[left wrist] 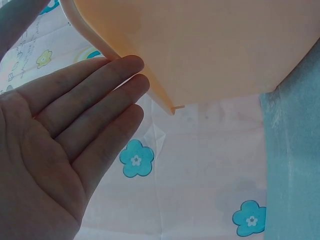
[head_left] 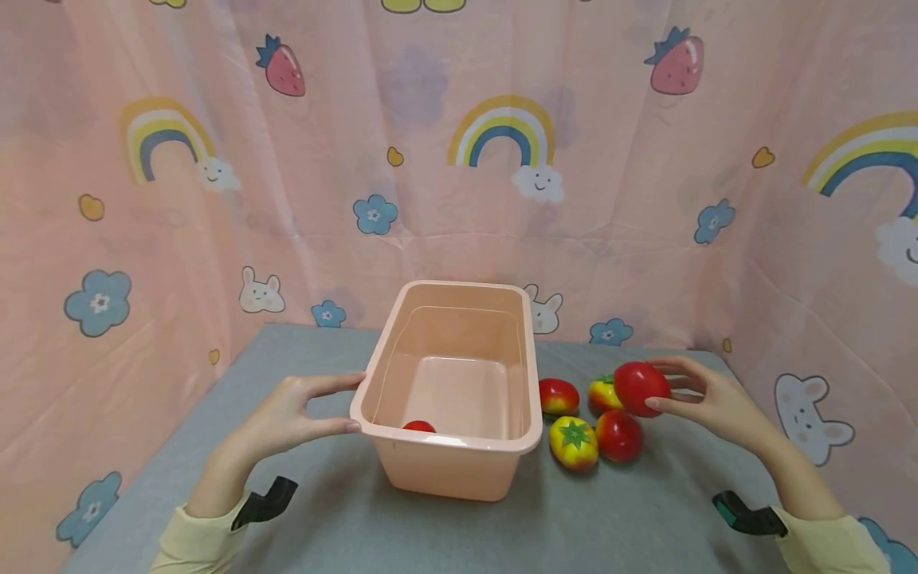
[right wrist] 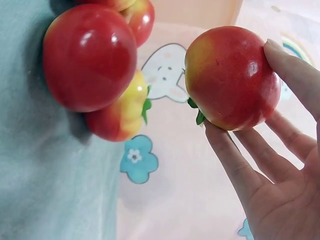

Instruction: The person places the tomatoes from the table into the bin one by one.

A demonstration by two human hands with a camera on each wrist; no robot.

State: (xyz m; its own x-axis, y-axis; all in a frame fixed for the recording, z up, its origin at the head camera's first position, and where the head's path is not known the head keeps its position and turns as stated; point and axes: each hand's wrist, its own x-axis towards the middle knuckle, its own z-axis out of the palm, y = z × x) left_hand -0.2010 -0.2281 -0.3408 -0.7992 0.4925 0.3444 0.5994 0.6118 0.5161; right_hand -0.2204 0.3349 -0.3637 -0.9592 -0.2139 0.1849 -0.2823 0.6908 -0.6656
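A peach plastic tub [head_left: 452,466] stands on the table, with the red top of a tomato [head_left: 419,426] showing inside at its near end. My left hand [head_left: 294,414] touches the left side of the tub's rim; its fingers [left wrist: 100,100] lie nearly straight along the wall in the left wrist view. To the right of the tub, my right hand [head_left: 706,399] pinches a red tomato [head_left: 641,388] between thumb and fingers. In the right wrist view this held tomato [right wrist: 232,77] shows a yellowish side and green leaf tips, apart from the others.
Several red and yellow tomatoes sit right of the tub: one beside its wall [head_left: 559,396], a yellow one [head_left: 574,443] with its green star up, a red one [head_left: 620,436] and one partly hidden [head_left: 604,395]. A grey cloth [head_left: 323,510] covers the table; a printed curtain [head_left: 459,247] hangs behind.
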